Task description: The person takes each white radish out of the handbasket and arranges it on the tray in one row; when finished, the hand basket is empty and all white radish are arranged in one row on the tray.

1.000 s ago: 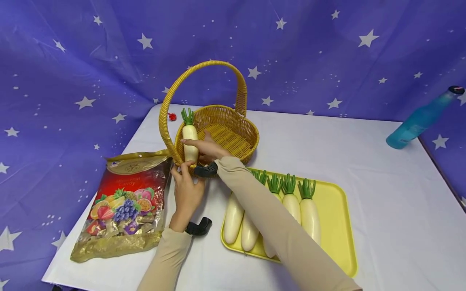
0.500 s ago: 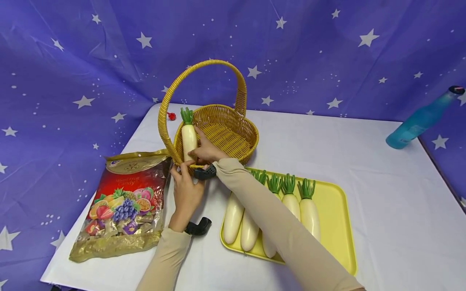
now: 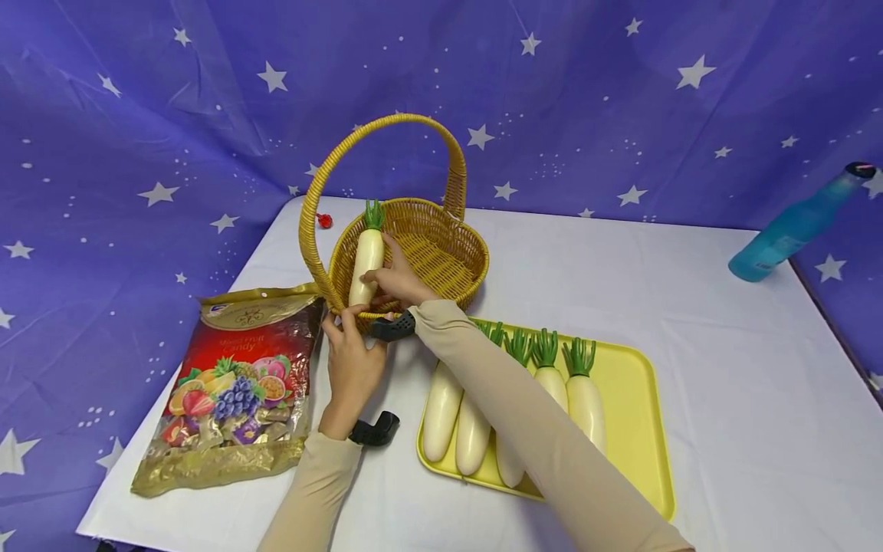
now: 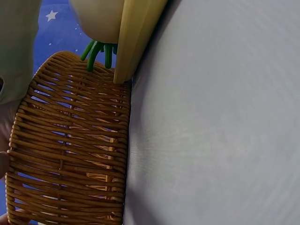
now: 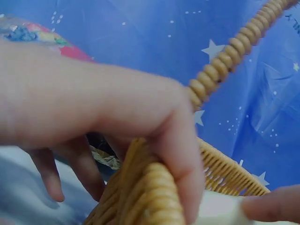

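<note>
A white radish (image 3: 368, 264) with a green top lies in the left part of the yellow wicker basket (image 3: 477, 287), its top toward the far rim. My right hand (image 3: 407, 282) reaches over the near rim and holds the radish, thumb on top and index finger stretched along its right side. With my left hand (image 3: 355, 372) I grip the basket's near left rim. In the right wrist view the left index finger (image 5: 180, 154) hooks over that rim, while other fingers stay outside. The woven basket wall (image 4: 70, 140) fills the left of the left wrist view.
Several more radishes (image 3: 441, 418) lie on a yellow tray (image 3: 638, 399), partly hidden under my right sleeve. Left of the basket is a candy bag (image 3: 234, 383). A blue bottle (image 3: 786, 238) stands at the far right; a small red item (image 3: 325, 221) lies behind the basket.
The radish has shifted right inside the basket and its top now leans slightly right. My right hand moved with it, its thumb lower on the radish than a second ago. The left hand stays put.
</note>
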`<state>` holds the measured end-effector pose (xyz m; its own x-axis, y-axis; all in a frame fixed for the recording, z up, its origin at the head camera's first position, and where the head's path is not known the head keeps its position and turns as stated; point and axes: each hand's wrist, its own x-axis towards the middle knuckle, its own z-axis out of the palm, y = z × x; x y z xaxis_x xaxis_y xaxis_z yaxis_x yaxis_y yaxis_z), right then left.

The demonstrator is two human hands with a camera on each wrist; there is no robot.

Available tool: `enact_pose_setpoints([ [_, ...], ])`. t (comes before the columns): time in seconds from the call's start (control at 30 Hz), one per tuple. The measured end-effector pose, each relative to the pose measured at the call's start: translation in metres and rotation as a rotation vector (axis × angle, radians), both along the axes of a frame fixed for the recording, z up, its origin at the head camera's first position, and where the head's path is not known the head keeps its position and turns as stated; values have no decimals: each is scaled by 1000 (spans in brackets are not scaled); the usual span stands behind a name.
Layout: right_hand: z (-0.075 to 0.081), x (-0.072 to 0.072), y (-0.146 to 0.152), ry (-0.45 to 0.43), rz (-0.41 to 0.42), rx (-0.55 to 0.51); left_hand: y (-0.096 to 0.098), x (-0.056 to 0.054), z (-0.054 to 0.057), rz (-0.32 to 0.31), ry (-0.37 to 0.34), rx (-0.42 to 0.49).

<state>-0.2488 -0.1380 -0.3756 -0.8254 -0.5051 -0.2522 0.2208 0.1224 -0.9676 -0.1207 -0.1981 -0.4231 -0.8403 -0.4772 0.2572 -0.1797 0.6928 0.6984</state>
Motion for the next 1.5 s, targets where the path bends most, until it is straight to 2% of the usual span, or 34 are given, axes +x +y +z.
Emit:
enact_pose_setpoints([
  [0.23,5,-5,15,-187,-95,-206,1,1,1,-7,-8,-16],
  [0.4,12,-2,40,-261,-69,-358,4,0,0,-12,-18,7],
  [0.53,26,12,80,-252,-1,-417,5,0,-1,-19,-26,19],
  [0.67,38,31,137,-185,63,-423,5,2,-2,-22,-28,21],
  [0.77,42,47,187,-110,73,-381,6,3,-1,-23,-16,24],
  [0.93,34,73,275,18,17,-201,7,1,-1,-25,0,27],
  [1.0,27,84,307,35,-6,-126,7,0,-1,-26,4,26],
  [1.13,11,108,359,3,1,-18,9,-1,-1,-25,10,21],
  [1.23,1,127,381,-23,-1,113,9,-2,0,-22,17,15],
  [1.33,-8,144,389,-30,-7,259,8,-2,-1,-10,21,13],
  [1.4,-11,153,389,-47,-8,315,8,-2,-1,-5,16,17],
  [1.5,-15,163,387,-55,14,332,9,-1,-2,-1,12,18],
])
